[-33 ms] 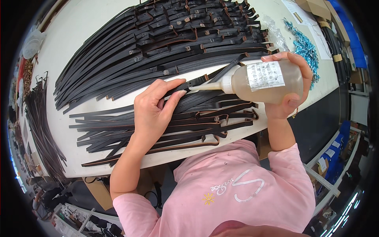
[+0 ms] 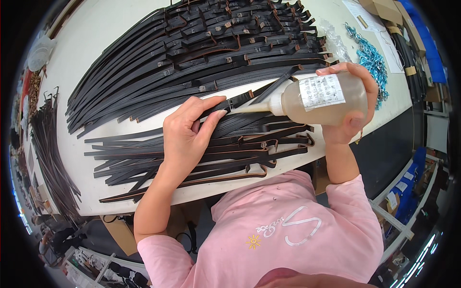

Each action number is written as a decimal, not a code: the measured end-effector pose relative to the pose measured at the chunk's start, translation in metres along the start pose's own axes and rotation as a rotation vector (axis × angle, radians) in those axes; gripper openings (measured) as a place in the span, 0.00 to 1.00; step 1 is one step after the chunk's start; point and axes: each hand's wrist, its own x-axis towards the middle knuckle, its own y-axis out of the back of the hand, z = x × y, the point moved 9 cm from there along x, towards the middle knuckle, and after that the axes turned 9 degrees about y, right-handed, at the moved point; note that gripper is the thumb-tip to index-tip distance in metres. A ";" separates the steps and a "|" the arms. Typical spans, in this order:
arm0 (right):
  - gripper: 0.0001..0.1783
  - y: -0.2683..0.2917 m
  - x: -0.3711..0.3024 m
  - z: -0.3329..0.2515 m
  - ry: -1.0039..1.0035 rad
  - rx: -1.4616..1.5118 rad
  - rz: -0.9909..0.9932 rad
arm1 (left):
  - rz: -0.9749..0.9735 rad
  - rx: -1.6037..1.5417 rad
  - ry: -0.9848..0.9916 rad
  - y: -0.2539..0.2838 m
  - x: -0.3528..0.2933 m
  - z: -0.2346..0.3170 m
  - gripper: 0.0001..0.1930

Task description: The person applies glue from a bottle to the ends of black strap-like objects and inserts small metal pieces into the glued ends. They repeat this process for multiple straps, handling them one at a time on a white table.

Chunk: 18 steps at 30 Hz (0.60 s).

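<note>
My left hand (image 2: 188, 128) pinches a black strap (image 2: 220, 107) between thumb and fingers, near a small metal piece on it. In my right hand (image 2: 370, 89) lies a squeeze bottle (image 2: 293, 103) of translucent plastic with yellowish contents and a white label. It is tipped on its side, its pale tapered nozzle (image 2: 259, 108) pointing left at the strap beside my left fingertips. Whether the tip touches the strap, I cannot tell. Beneath and nearer me lies a loose pile of black straps (image 2: 225, 156) with brown edges, partly hidden by my left hand and wrist.
Many black straps (image 2: 158, 72) lie in dense rows across the far side of the white table (image 2: 86, 192). Thin dark strips (image 2: 50, 149) hang over its left end. Shiny blue metal parts (image 2: 372, 60) are heaped at the far right, near clear plastic (image 2: 334, 38) and paper sheets.
The bottle has turned slightly in my right hand, and its nozzle tip sits a little lower, closer to my left thumb. My left hand keeps its place on the strap.
</note>
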 end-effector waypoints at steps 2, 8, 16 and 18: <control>0.40 0.000 0.005 0.008 -0.067 0.039 -0.026 | 0.015 -0.002 -0.005 0.001 -0.001 0.000 0.13; 0.34 -0.018 -0.013 0.074 -1.002 1.497 0.203 | 0.034 0.005 -0.057 0.004 -0.002 0.008 0.13; 0.33 0.017 -0.006 0.074 -0.711 0.478 0.324 | 0.047 -0.084 -0.032 0.020 -0.001 0.010 0.10; 0.32 0.014 -0.003 0.067 -0.673 0.466 0.239 | -0.019 -0.115 -0.024 0.037 0.007 0.005 0.11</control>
